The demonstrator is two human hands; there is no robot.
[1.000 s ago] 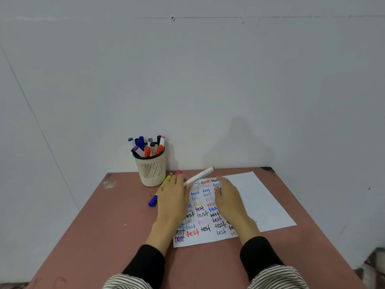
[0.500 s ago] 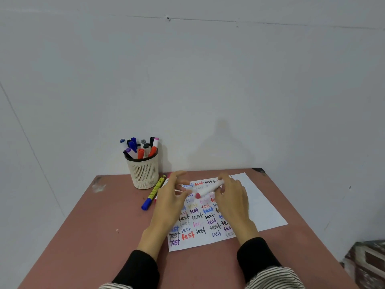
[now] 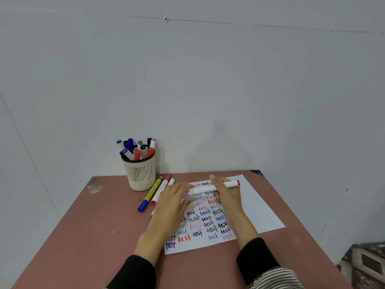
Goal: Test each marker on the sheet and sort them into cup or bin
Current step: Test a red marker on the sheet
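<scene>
A white marker with a red end lies level above the sheet, held between both hands. My right hand grips its barrel, and the red end sticks out to the right. My left hand pinches the marker's left end, which its fingers hide. The white sheet carries several rows of "test" in many colours on its left half. A cream mesh cup stands at the table's back left with several capped markers in it. No bin is in view.
Three markers lie between the cup and my left hand: a yellow one with a blue cap, a pink one and a white one. The brown table meets a grey wall. A patterned object sits at the lower right.
The white marker went from my left hand alone to both hands and now lies level. My right hand came off the sheet and closed on its barrel.
</scene>
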